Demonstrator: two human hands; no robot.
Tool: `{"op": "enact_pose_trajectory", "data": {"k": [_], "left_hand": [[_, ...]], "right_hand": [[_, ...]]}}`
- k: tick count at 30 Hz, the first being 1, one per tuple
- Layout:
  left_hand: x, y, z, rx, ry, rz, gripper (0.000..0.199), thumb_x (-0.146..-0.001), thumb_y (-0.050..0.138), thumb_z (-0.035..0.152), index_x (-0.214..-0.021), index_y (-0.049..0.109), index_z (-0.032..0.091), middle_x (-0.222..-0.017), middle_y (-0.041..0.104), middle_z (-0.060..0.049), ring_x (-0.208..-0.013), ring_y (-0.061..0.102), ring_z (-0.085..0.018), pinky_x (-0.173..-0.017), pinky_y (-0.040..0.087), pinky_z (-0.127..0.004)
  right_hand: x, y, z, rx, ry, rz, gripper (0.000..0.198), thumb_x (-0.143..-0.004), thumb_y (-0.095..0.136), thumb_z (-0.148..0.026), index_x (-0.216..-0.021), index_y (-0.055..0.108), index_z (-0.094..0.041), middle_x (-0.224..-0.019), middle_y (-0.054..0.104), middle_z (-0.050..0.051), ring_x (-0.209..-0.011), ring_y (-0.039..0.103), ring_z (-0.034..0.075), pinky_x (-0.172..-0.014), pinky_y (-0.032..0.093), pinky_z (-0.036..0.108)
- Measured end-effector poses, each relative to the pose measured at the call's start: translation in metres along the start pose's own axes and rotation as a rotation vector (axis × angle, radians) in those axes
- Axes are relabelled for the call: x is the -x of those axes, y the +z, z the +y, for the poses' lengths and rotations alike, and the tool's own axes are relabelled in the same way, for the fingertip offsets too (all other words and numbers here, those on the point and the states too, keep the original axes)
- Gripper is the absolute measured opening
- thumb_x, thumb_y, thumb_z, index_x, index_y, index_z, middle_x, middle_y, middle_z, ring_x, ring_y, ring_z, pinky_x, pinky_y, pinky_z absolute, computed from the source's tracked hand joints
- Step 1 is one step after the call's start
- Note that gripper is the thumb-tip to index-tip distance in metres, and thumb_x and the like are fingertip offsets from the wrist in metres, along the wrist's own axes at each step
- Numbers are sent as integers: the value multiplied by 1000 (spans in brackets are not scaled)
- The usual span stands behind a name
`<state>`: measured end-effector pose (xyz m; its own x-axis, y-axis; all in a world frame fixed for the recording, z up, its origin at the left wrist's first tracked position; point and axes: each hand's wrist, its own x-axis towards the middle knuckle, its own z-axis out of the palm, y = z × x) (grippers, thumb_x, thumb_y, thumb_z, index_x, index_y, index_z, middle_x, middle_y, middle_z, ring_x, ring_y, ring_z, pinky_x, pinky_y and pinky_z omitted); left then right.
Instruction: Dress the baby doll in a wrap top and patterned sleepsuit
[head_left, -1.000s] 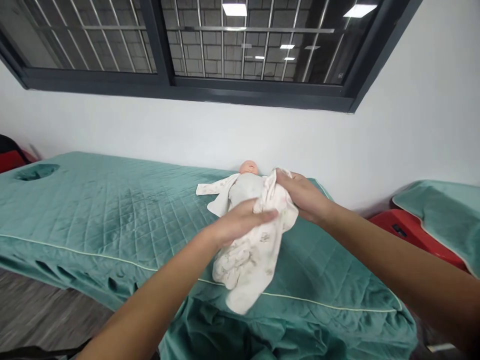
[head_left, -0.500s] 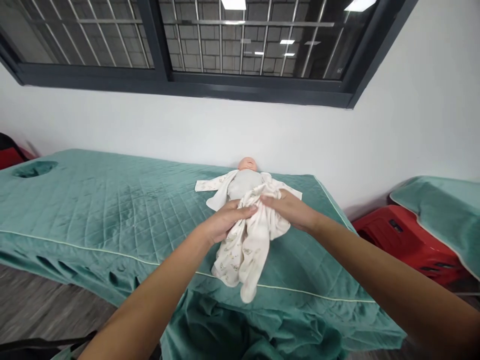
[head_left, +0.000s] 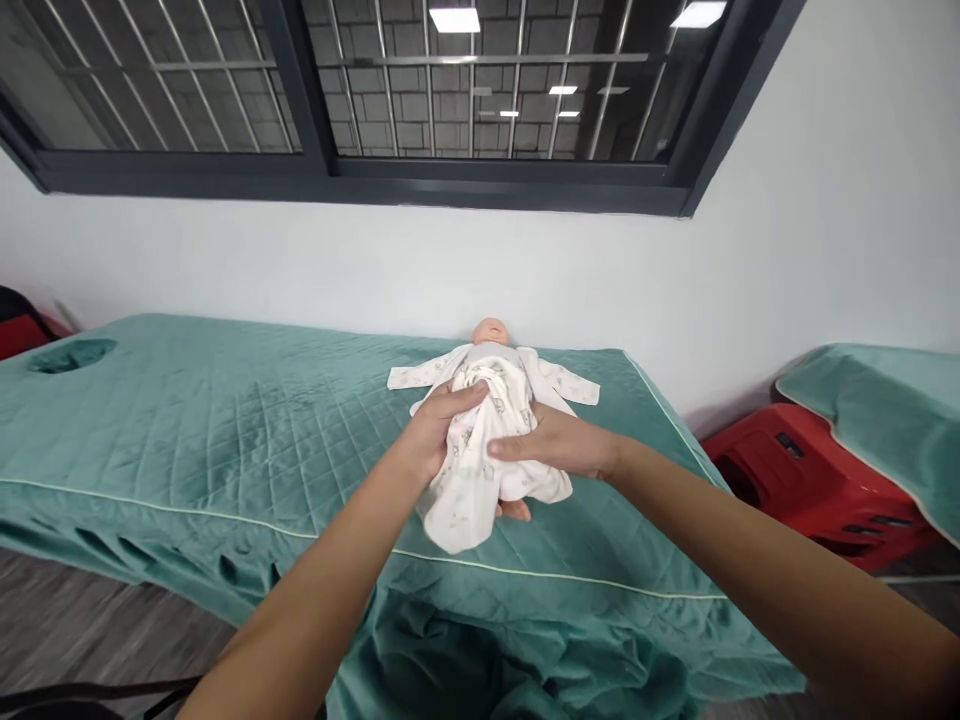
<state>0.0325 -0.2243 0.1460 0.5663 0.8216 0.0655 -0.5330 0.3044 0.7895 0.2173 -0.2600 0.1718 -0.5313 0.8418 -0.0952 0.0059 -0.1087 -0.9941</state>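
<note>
A baby doll (head_left: 491, 331) lies on its back on the green quilted bed, head towards the wall. It wears a white patterned jacket (head_left: 570, 383) whose sleeves spread out to both sides over a grey torso. Above the doll's lower body, bunched white printed baby trousers (head_left: 469, 495) hang from both hands. My left hand (head_left: 441, 425) grips their gathered upper left side, thumb on top. My right hand (head_left: 551, 440) holds the right side, thumb pressed across the cloth. The doll's feet (head_left: 514, 510) peek out below the fabric; its legs are hidden.
The green bed cover (head_left: 225, 420) stretches left to a face hole (head_left: 71, 356). A white wall and a dark-framed barred window (head_left: 480, 185) rise behind. At right, red plastic stools (head_left: 817, 470) stand partly under another green cover (head_left: 885, 410).
The trousers have been gathered up, their hanging legs shorter and bunched between my hands. My right hand has moved lower and slightly left. The doll's feet have come into sight.
</note>
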Motion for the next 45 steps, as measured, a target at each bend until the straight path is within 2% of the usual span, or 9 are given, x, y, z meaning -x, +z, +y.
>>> {"op": "enact_pose_trajectory", "data": {"k": [4,9,14,20,27,31,36,41,45], "left_hand": [[4,-3,-7,-97,-130,-45,52,-70,84,46,-103,71,8,-84,76,-13,-75,73,-26,-75,58,-36],[14,-6,-6,-298,-245,-219,53,-59,92,30,-102,73,7,-78,75,-12,-71,72,-25,-75,57,-35],[7,7,-8,-106,11,-33,49,-64,88,34,-103,72,8,-91,76,-14,-83,73,-28,-79,57,-35],[0,13,-17,-119,-24,15,51,-70,84,39,-110,70,11,-96,76,-13,-82,73,-25,-76,57,-34],[5,-6,-19,-526,-393,-198,48,-64,89,44,-95,75,11,-89,75,-10,-74,70,-19,-67,53,-27],[-2,-15,-28,-677,-380,-79,48,-73,78,50,-104,73,13,-97,76,-9,-82,70,-21,-73,54,-29],[-16,-21,-57,-1360,-330,-130,24,-81,65,35,-89,73,14,-95,76,-7,-96,69,-27,-82,51,-33],[-19,-17,-78,-1564,-302,-137,15,-76,67,28,-79,70,14,-98,74,-17,-101,67,-37,-85,48,-41],[-15,-18,-84,-1609,-320,-165,19,-78,67,36,-82,70,17,-97,74,-15,-97,68,-35,-80,49,-38]], "right_hand": [[0,-2,-5,-180,-115,116,42,-82,76,-44,-114,69,-18,-105,75,10,-94,72,24,-83,59,37],[15,0,-1,-346,-139,168,49,-91,60,-56,-121,66,-18,-102,76,10,-99,70,26,-84,58,41],[22,7,35,-296,-98,206,53,-76,80,-50,-116,69,-17,-102,76,10,-93,72,25,-81,58,36],[19,5,47,-305,-116,244,60,-73,83,-48,-123,66,-18,-106,77,10,-94,73,27,-79,59,36],[17,-9,64,-380,-160,540,58,-77,79,-47,-125,66,-17,-112,76,12,-103,71,30,-88,59,40],[23,0,116,-353,-77,516,55,-81,75,-50,-122,68,-15,-116,74,13,-104,71,29,-95,56,41],[28,5,169,-65,19,657,58,-75,76,-53,-117,72,-14,-120,73,13,-116,66,33,-103,49,48],[33,0,173,340,-19,688,46,-81,65,-53,-111,75,-19,-116,74,12,-114,66,35,-104,45,50],[35,1,174,317,-18,698,45,-84,63,-55,-112,74,-21,-119,73,10,-116,65,35,-106,43,48]]}}
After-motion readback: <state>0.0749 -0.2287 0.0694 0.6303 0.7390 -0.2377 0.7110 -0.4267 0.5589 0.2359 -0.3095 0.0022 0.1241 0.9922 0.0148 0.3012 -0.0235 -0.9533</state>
